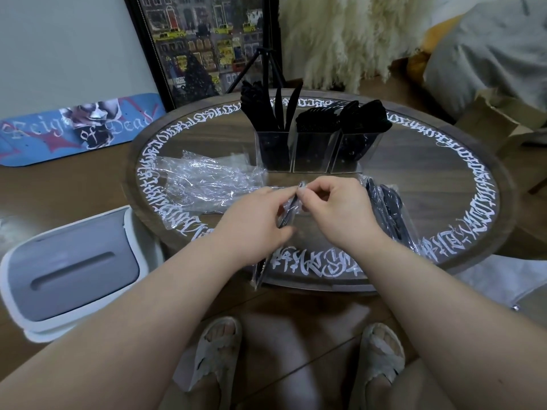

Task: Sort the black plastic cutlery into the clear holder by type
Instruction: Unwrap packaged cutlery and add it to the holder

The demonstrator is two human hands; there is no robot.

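A clear three-compartment holder (310,153) stands at the far middle of the round table, with black cutlery upright in each section: forks and knives on the left (266,108), and more black pieces in the middle (318,118) and right (365,116) sections. My left hand (251,214) grips a black cutlery piece in a clear wrapper (291,207) over the table's near side. My right hand (337,207) pinches the top end of that wrapper. Its type is hidden by the wrapper and my fingers.
Empty clear wrappers (207,179) lie in a heap left of the holder. Wrapped black cutlery (390,214) lies at the right, and one wrapped piece (260,270) overhangs the near rim. A white lidded bin (71,267) stands on the floor at left.
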